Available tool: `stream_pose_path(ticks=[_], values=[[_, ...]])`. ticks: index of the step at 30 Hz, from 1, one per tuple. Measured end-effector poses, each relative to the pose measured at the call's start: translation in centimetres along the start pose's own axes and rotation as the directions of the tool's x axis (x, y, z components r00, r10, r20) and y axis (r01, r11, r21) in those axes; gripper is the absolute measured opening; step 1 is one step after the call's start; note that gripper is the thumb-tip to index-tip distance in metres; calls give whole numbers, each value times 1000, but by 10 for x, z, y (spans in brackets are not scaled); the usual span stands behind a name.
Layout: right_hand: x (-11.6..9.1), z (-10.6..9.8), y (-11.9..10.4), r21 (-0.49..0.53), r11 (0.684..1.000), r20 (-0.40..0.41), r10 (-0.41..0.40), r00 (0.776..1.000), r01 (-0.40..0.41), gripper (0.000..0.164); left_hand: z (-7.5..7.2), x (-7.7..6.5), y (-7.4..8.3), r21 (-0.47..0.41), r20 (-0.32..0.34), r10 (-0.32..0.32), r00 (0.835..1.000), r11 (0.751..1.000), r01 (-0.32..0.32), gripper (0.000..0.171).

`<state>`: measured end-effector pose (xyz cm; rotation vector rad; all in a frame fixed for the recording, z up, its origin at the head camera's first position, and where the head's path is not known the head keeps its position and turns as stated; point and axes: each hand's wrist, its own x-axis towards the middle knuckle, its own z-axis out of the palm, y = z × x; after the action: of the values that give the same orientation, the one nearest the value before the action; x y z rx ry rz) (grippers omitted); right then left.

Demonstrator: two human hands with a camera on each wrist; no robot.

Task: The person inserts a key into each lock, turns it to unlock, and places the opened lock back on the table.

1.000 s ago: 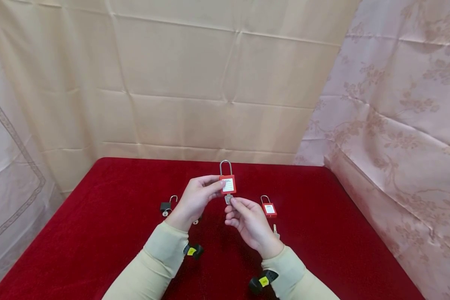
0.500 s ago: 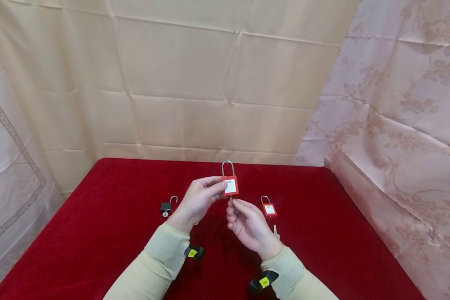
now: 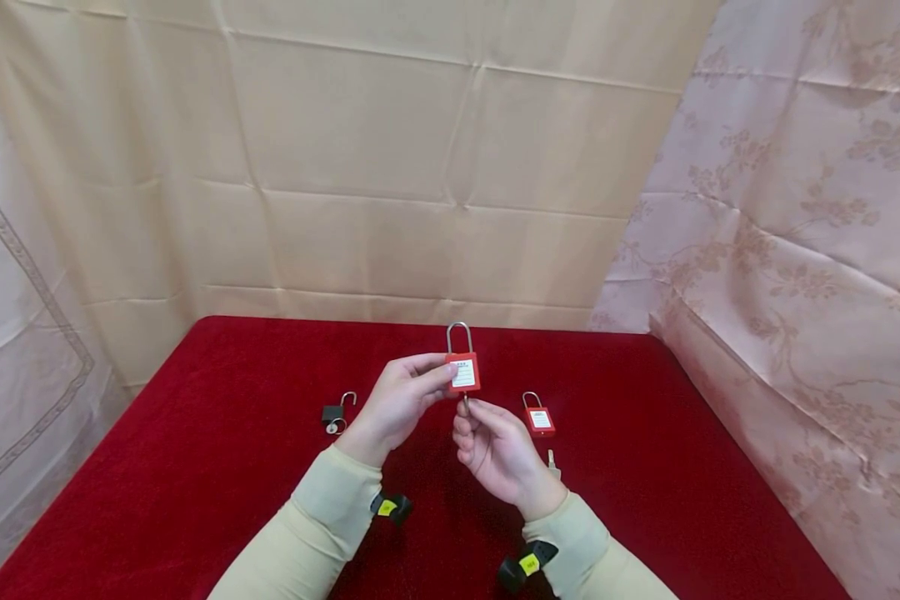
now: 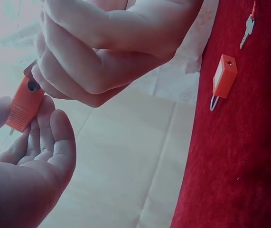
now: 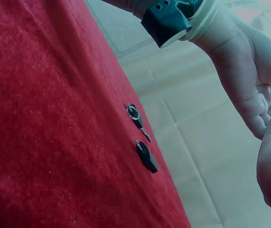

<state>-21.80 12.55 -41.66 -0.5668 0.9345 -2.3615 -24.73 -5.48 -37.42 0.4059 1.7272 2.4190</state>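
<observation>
In the head view my left hand (image 3: 393, 408) holds a red padlock (image 3: 463, 372) with a white label, its shackle pointing up, thumb on the front. Beneath it, my right hand (image 3: 498, 454) pinches a key (image 3: 466, 403), seen edge-on at the padlock's bottom. The left wrist view shows the padlock's underside (image 4: 27, 102) between the left thumb and fingers, with the right hand (image 4: 97, 52) close against it. A second red padlock (image 3: 540, 421) lies on the table right of the hands, and a separate key (image 3: 552, 463) lies just nearer.
Left on the red-covered table (image 3: 217, 467) lies a black padlock (image 3: 332, 413) with its shackle swung out and a ringed key (image 3: 332, 428). The right wrist view shows another black padlock (image 5: 147, 159) beside it. A beige curtain (image 3: 420, 167) hangs behind.
The key in the right hand has turned from face-on to edge-on under the padlock. Both hands have shifted slightly right with the held padlock.
</observation>
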Motion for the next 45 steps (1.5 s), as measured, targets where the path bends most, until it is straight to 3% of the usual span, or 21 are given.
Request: stream_pose_path(ticks=[8,16,23,26,29,34,38,41,45], values=[[1,-4,0,-71,997,-29,-29,999,27,46,-1,-1,2,39,-20,-6,1000,999,7,36],[0,-7,-5,-140,990,-100,-25,995,11,44,-4,-1,2,21,-35,-5,999,1000,6,36],[-2,-11,-20,-286,957,-199,-99,975,39,34,-5,0,3,40,-49,-24,998,999,26,37],[-4,-12,-30,-406,912,-254,-174,951,58,27,-6,0,3,61,-52,-37,998,997,40,38],[-6,-11,-39,-535,841,-289,-267,919,76,21,-6,0,3,81,-52,-45,998,995,49,39],[-10,-10,-55,-727,678,-264,-422,867,109,19,-2,0,1,104,-43,-41,998,994,45,38],[-13,-8,-67,-824,551,-208,-509,835,131,21,1,-1,0,121,-21,-43,999,992,45,37],[-16,-8,-74,-850,506,-181,-539,823,145,22,3,-2,-2,135,-3,-60,998,989,60,36],[-19,-9,-80,-862,485,-169,-550,818,149,25,6,-4,-4,170,22,-79,997,983,74,37]])
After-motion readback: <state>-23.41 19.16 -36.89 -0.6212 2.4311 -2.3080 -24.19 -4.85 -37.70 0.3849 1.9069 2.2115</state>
